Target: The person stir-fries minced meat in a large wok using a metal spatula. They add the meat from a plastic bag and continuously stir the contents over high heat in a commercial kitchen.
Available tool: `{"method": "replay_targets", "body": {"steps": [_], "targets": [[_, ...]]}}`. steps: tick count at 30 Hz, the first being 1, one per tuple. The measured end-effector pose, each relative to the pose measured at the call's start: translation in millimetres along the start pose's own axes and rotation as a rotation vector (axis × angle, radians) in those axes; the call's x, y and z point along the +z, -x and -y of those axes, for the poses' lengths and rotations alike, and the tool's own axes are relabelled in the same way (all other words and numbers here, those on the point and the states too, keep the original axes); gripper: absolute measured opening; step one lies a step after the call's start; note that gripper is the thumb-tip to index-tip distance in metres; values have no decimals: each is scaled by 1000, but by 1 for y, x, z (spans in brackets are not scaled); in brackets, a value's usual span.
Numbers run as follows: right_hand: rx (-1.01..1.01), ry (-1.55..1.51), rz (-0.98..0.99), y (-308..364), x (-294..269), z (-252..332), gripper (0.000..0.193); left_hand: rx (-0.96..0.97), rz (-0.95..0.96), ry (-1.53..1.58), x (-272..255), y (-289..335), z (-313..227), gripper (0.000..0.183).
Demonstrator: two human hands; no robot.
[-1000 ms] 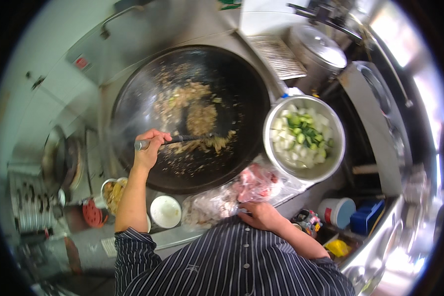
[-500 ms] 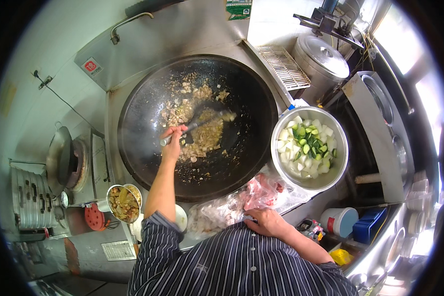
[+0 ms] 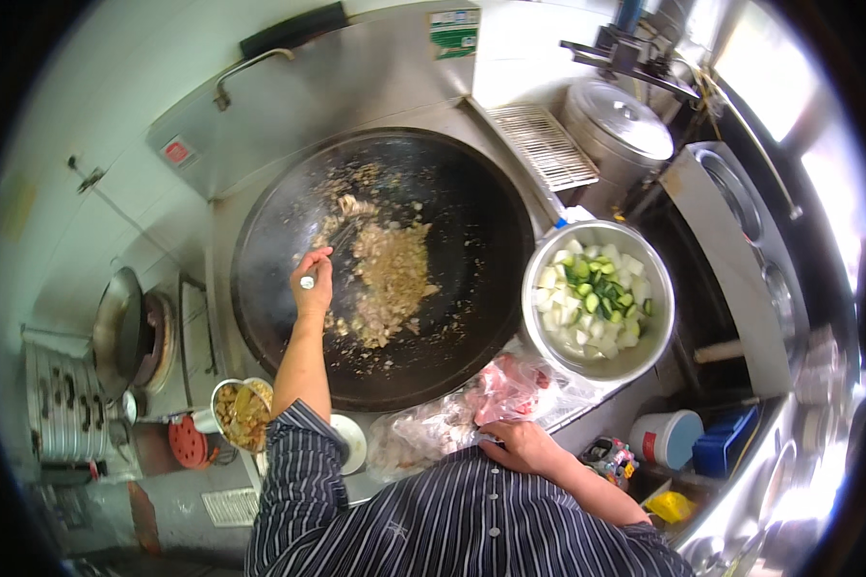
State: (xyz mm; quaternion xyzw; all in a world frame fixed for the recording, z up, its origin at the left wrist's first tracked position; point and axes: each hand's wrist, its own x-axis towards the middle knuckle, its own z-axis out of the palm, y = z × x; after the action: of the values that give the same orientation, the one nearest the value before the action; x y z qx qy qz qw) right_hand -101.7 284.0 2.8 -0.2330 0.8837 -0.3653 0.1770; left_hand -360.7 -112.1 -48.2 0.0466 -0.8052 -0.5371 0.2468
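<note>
A wide black wok (image 3: 491, 269) holds chopped, browned pieces of food (image 3: 390, 274), spread over its middle with crumbs up the far wall. My left hand (image 3: 312, 279) is closed around the handle of a long cooking spatula (image 3: 342, 238), over the wok's left side. The spatula's head is among the food on the far left and hard to make out. At the near counter edge my right hand (image 3: 524, 446) rests with its fingers extended beside a clear plastic bag (image 3: 433, 421) of pink raw meat (image 3: 515, 385). It appears to hold nothing.
Right of the wok stands a metal bowl (image 3: 662, 332) of white chunks and green cucumber-like pieces. Behind it are a wire rack (image 3: 548, 144) and a lidded pot (image 3: 618, 120). A container of cooked food (image 3: 242, 415) and a pale bowl (image 3: 353, 444) sit near my left arm.
My left hand has moved slightly left, and the spatula has swung from the wok's middle to its far left. The food lies more gathered in the centre. My right hand remains at the counter edge.
</note>
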Motion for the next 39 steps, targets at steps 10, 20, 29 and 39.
{"method": "replay_targets", "body": {"steps": [10, 20, 29, 39], "targets": [[39, 38, 42, 0, 32, -2, 29, 32, 297, 97, -64, 69, -63, 28], [-188, 11, -418, 38, 43, -20, 35, 110, 203, -195, -57, 130, -96, 29], [163, -62, -300, 97, 54, -20, 33, 274, 281, -490, 6, 143, -35, 37], [-43, -13, -434, 135, 48, -83, 33, 348, 342, -616, 48, 190, -45, 36]]}}
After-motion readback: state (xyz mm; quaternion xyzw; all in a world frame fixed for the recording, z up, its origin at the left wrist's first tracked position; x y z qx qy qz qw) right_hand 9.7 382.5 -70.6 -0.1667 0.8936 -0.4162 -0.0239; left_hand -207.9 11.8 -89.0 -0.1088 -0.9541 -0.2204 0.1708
